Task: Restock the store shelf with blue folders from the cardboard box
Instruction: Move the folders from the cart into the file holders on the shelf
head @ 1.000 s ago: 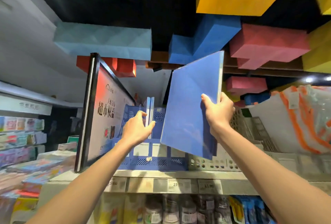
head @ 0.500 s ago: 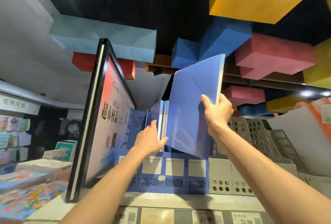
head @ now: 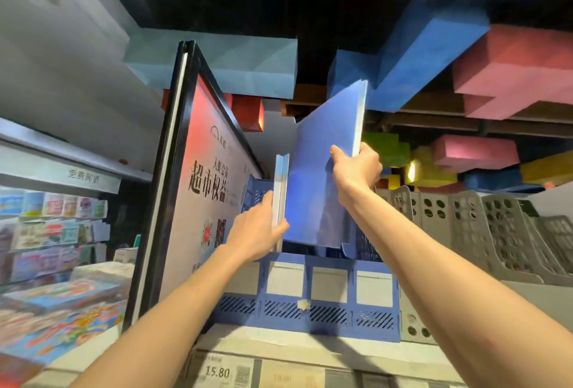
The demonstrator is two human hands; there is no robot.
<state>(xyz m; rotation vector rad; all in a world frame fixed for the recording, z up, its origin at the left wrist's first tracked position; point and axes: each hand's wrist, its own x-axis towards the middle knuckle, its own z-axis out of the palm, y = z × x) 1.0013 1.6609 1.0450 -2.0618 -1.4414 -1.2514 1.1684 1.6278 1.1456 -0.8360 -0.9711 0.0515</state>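
Observation:
My right hand (head: 356, 170) grips the spine edge of a blue folder (head: 322, 176), which tilts with its lower end dipping into the blue file rack (head: 313, 297) on the shelf top. My left hand (head: 257, 232) holds two upright blue folders (head: 280, 189) standing in the rack, just left of the tilted one. The cardboard box is out of view.
A tall black-framed poster board (head: 198, 182) stands right against the rack's left side. Grey perforated file racks (head: 483, 232) line the shelf to the right. A price strip (head: 223, 372) runs below. Colourful blocks hang from the ceiling, and stationery displays (head: 52, 232) sit lower left.
The view has closed in on the rack. My right hand has lowered the tilted folder further into the rack, while my left hand stays on the standing folders.

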